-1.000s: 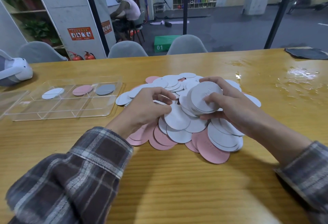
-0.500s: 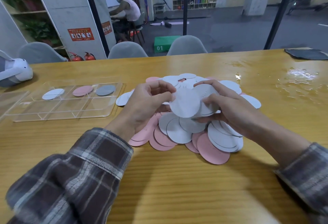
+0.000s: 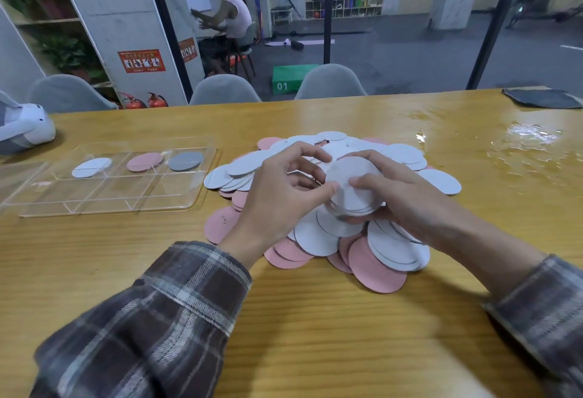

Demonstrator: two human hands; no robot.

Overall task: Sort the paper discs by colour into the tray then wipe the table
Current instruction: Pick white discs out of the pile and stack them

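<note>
Since 0.5 s ago: white disc (image 3: 355,173) laid flat on stack (image 3: 351,210), centre frame. Right hand (image 3: 407,197) grips stack; left hand (image 3: 277,192) curled at its edge, hold unclear.

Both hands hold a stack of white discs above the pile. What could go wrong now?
The stack of white discs, gripped by the left hand and the right hand, may slip and scatter back onto the pile. The wet patch on the table lies right of the pile; a stray disc sliding there might soak. Pink discs lie mixed among white ones, so one could join the wrong stack.
</note>
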